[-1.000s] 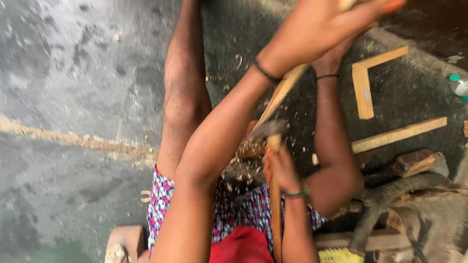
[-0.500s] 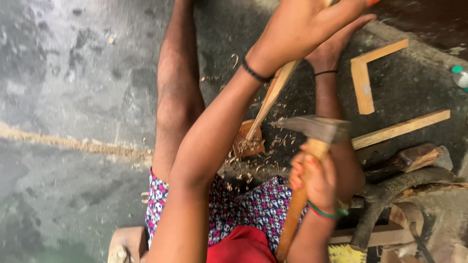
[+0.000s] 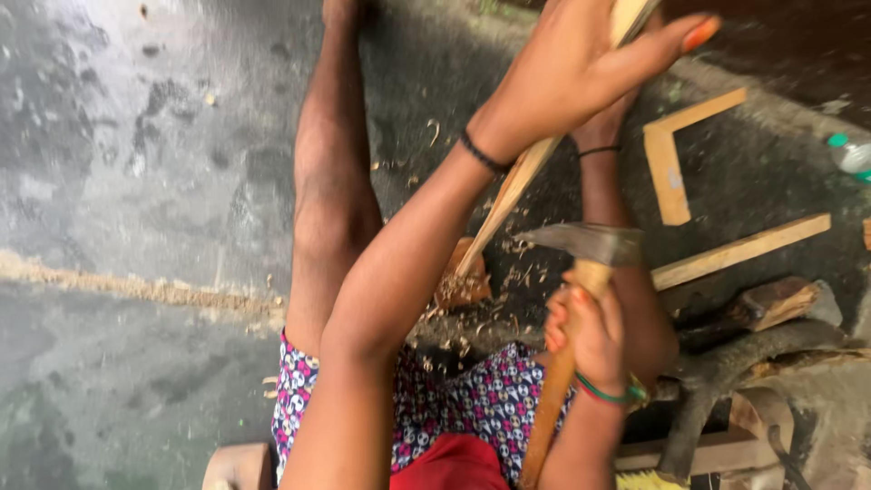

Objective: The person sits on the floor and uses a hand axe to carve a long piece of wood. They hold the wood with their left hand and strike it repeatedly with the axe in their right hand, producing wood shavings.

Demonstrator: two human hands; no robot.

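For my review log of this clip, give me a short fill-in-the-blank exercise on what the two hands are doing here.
1. The right hand grips the wooden handle of a ____.
2. The left hand holds the upper end of a long wooden ____.
3. The stick's lower tip rests on a small wooden block between the person's ____.
4. Pale wood ____ lie scattered around that block.

Missing words: hatchet; stick; legs; shavings

The left hand [image 3: 581,63] reaches forward at full arm's length, fingers wrapped closed, thumb stretched out sideways. The right hand [image 3: 590,331] sits nearer the body, elbow bent, fist clenched, apparently raised. Bands circle both wrists.
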